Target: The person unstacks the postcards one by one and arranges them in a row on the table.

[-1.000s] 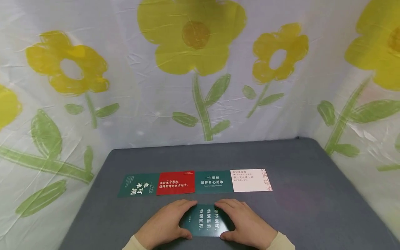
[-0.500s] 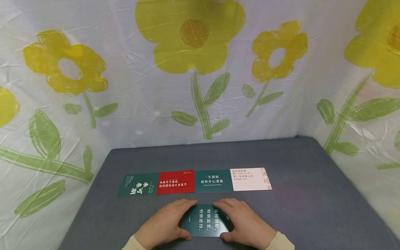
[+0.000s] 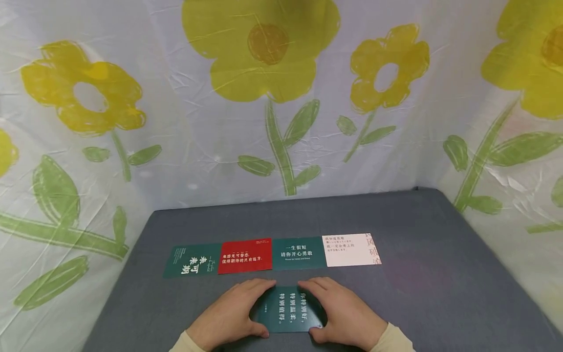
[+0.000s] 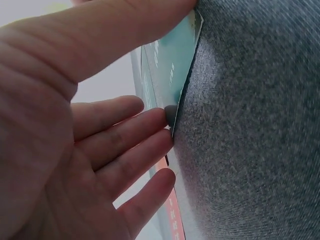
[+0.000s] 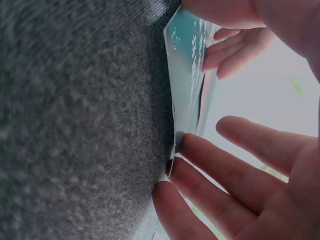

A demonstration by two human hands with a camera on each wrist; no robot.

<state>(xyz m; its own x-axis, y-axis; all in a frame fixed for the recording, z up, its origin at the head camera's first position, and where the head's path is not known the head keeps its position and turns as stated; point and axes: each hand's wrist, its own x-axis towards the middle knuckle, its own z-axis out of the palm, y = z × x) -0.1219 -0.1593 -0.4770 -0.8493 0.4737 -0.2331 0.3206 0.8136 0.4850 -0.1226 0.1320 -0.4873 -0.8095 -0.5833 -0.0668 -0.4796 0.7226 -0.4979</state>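
A dark green postcard (image 3: 288,310) with white characters running sideways lies between my two hands, near the front of the table. My left hand (image 3: 233,313) grips its left end, thumb at the near corner and fingertips at the far corner. On the right end, my right hand (image 3: 343,313) holds it the same way. In the left wrist view, fingertips meet the edge of the postcard (image 4: 172,65) close over the grey cloth. The right wrist view shows the thumb at one corner of the postcard (image 5: 185,60) and fingertips at the other.
Beyond the hands, several postcards lie side by side in a row: a green one (image 3: 193,249), a red one (image 3: 245,247), another green one (image 3: 299,266) and a pale one (image 3: 352,256). A flowered curtain (image 3: 206,161) stands around the grey table (image 3: 308,215).
The head view has shifted slightly. The bright glare on the right part of the held postcard has faded, while both hands stay at its ends almost unmoved.
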